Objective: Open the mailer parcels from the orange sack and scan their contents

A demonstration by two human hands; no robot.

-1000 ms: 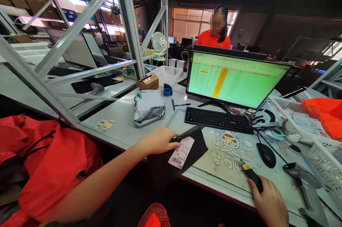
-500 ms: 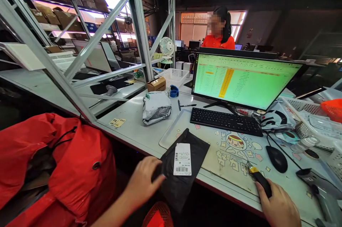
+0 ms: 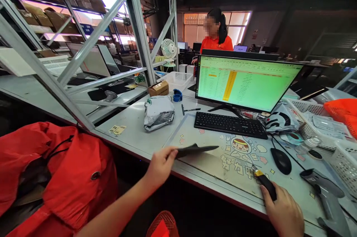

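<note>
My left hand (image 3: 162,163) pinches one end of a dark plastic mailing bag (image 3: 196,149) at the front edge of the desk. The bag is seen almost edge-on, and its white label is hidden. In my right hand (image 3: 286,207) is a black and yellow utility knife (image 3: 264,183), its tip pointing up and left over the printed desk mat (image 3: 200,166). Behind the bag lies a black keyboard (image 3: 230,125). A black mouse (image 3: 280,161) rests to the right of the knife.
A white wrapped parcel (image 3: 158,112) and a small cardboard box (image 3: 158,88) stand at the desk's left. A monitor (image 3: 242,83) rises behind the keyboard. A grey scanner (image 3: 325,196) lies far right. A red bag (image 3: 75,177) bulges at the lower left. A person (image 3: 216,36) stands beyond the monitor.
My left hand has closed on the mailing bag and raised its near end, turning it from label-up to edge-on. The knife stays in my right hand. The view has shifted slightly.
</note>
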